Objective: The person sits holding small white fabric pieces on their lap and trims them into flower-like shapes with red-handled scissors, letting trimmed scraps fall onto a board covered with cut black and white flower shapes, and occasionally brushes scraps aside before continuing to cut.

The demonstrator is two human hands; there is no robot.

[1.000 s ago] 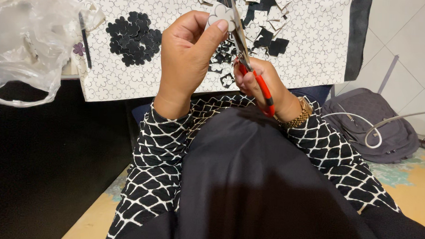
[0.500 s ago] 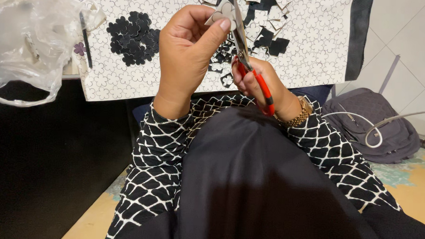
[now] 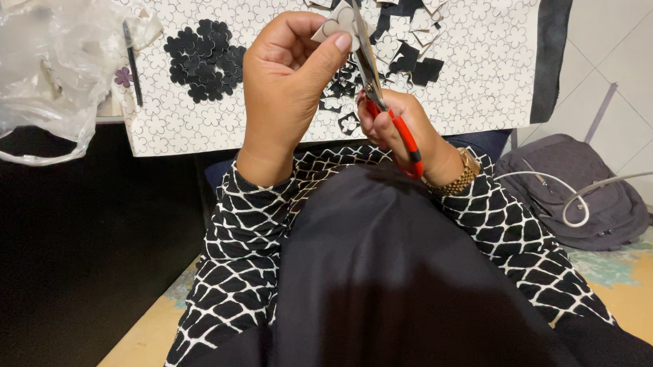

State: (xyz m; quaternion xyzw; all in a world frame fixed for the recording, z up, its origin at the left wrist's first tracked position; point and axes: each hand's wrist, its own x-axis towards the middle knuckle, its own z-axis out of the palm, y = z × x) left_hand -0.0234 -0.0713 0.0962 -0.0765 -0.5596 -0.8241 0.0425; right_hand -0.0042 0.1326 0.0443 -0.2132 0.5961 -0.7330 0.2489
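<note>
Scissors (image 3: 387, 117) w/ red handles are gripped in the right hand (image 3: 401, 132), fingers closed tight round the handle loops; metal blades point up and away, tips reaching the small paper piece (image 3: 337, 22). That piece, pale w/ a flower outline, is pinched betw. thumb and fingertips of the left hand (image 3: 290, 81), which is clamped on it, raised above the lap. Blade edge is seen touching or just beside the paper's right edge; whether blades are apart or together can't be told from this angle.

Both hands are held over the near edge of a white sheet printed w/ flower outlines (image 3: 490, 66), laid on the work surface. A heap of cut squares (image 3: 397, 34), some black, some white-patterned, is lying on the sheet right behind the hands. To the left, a cluster of black flower cut-outs (image 3: 204, 60) is set on the same sheet, well apart from the hands. A dark pen (image 3: 133, 64) and a single purple flower (image 3: 123, 76) are seen near the sheet's left edge, next to a crumpled clear plastic bag (image 3: 41, 65).

A gold wristwatch (image 3: 460, 177) is worn on the right wrist. Black-and-white lattice sleeves (image 3: 253, 224) are visible on both forearms. A grey bag (image 3: 587, 192) w/ a white cable (image 3: 558, 191) on it is lying on the floor at right.
</note>
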